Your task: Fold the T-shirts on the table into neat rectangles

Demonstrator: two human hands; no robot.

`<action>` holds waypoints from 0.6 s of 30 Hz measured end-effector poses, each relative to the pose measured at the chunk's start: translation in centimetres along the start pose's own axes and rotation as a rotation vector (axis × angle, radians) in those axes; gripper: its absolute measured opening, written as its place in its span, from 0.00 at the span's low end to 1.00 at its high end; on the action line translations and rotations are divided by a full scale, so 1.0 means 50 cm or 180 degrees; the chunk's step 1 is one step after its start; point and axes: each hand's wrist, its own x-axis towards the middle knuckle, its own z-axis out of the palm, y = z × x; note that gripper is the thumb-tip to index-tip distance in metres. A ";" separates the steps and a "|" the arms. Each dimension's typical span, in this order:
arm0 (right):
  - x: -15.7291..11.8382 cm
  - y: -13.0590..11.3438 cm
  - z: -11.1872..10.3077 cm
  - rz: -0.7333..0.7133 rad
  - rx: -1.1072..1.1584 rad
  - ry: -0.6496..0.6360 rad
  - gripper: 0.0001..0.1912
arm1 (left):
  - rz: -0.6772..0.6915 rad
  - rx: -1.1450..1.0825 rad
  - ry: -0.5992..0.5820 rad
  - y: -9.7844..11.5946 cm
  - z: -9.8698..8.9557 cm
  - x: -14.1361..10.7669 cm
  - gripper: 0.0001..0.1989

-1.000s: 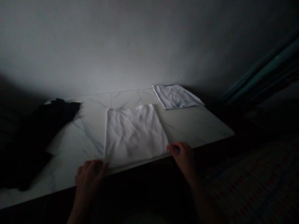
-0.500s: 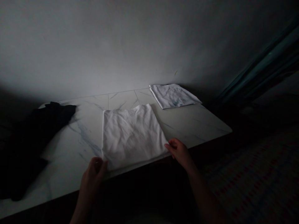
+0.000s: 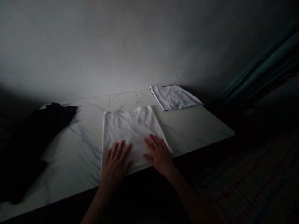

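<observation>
A white folded cloth garment [image 3: 130, 124], its exact kind unclear, lies flat at the front edge of the table, its surface lightly creased. On its near left part rests my left hand [image 3: 116, 165], palm down with the fingers spread. My right hand [image 3: 160, 155] lies flat on the near right part, fingers also apart. Neither hand grips the fabric. The garment's near corners are partly covered by the hands.
The marble-patterned table [image 3: 191, 130] stands against a grey wall [image 3: 116, 46]. At the back right lies another folded white cloth [image 3: 176, 97]. Dark clothing [image 3: 46, 130] is heaped on the left. A patterned fabric surface [image 3: 245, 180] shows dimly at lower right.
Both hands have let go of the near corners of the white garment and moved inward onto it. Their fingers have gone from pinched to spread flat.
</observation>
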 end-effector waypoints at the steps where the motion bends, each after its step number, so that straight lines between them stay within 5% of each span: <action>1: -0.005 0.017 0.005 0.0190 -0.0053 0.0017 0.32 | -0.0107 0.0060 -0.0017 -0.011 0.003 -0.009 0.30; 5: -0.022 0.072 0.007 0.0745 -0.0236 0.0374 0.38 | -0.0352 0.0177 0.0184 -0.042 -0.010 -0.029 0.33; 9: -0.008 0.082 -0.008 -0.0195 -0.0181 -0.0110 0.33 | 0.0235 0.0111 -0.0046 -0.054 -0.007 -0.014 0.30; 12: 0.035 0.094 -0.028 -0.0326 -0.0173 -0.0444 0.31 | 0.0543 -0.0010 -0.0294 -0.087 0.003 0.014 0.29; 15: 0.129 0.100 -0.047 -0.0273 -0.0131 -0.0269 0.32 | 0.0496 -0.0224 -0.0293 -0.135 0.009 0.091 0.30; 18: 0.258 0.095 -0.040 -0.0493 0.0005 -0.0115 0.31 | 0.0326 -0.0302 -0.0173 -0.178 0.027 0.218 0.31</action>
